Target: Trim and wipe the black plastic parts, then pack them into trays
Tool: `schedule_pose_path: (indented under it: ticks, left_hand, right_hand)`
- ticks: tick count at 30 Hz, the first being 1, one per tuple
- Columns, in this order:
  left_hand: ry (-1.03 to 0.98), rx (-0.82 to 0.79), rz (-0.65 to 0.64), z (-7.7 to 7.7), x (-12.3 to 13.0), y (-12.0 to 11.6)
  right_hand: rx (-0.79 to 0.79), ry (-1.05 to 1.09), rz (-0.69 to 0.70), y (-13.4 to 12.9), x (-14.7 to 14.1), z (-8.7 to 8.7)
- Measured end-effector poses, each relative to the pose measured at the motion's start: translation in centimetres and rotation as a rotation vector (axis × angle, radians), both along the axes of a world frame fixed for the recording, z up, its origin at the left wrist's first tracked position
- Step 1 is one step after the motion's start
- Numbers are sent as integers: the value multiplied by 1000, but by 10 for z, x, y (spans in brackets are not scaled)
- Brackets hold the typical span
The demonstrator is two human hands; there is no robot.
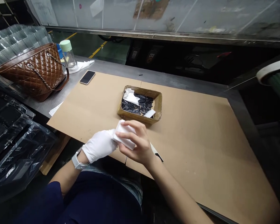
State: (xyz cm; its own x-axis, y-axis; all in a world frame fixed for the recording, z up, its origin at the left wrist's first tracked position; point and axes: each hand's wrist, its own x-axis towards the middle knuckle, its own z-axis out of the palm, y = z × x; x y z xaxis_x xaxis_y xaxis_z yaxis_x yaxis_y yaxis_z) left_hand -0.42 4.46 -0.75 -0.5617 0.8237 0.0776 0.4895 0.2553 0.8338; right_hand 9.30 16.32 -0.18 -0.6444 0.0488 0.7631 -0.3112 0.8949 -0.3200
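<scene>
My left hand point(100, 146) wears a white glove. My bare right hand point(136, 141) wraps its fingers over a white block point(124, 134) with straight edges, perhaps foam or a small box. The gloved fingers close on the block's left end, partly hidden behind it. Both hands are above the cardboard's front edge, just short of a cardboard box point(140, 117). Inside that box lie many small black parts point(143, 101), a crumpled white cloth or tissue point(130, 96) and a small white piece point(150, 113). A white and black flat thing point(156, 152) shows partly beneath my right wrist.
Brown cardboard sheets point(196, 140) cover the table. A phone point(87, 77) lies at the back left. Beyond it are a quilted brown handbag point(37, 71) and a bottle with a green lid point(68, 54). Plastic-wrapped goods point(16, 155) stand at the left.
</scene>
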Motion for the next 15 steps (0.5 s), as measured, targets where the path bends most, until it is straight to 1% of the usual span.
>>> schedule_pose_path:
  ticks: [2,4,9,12,15]
  left_hand:
    - [51,-68,-103,1,-3,-2]
    - [125,-158,-195,5,-5,-4]
    - [388,-393,-386,18,-8,-4]
    - [444,-476,-444,24,-9,-3]
    - [444,-503,-443,30,-10,-3]
  right_hand:
    - [45,-65,74,10,3,0]
    - [81,-96,156,17,7,2]
    - [79,-120,242,21,8,8]
    - [82,-138,265,22,6,13]
    - [82,-160,285,22,5,18]
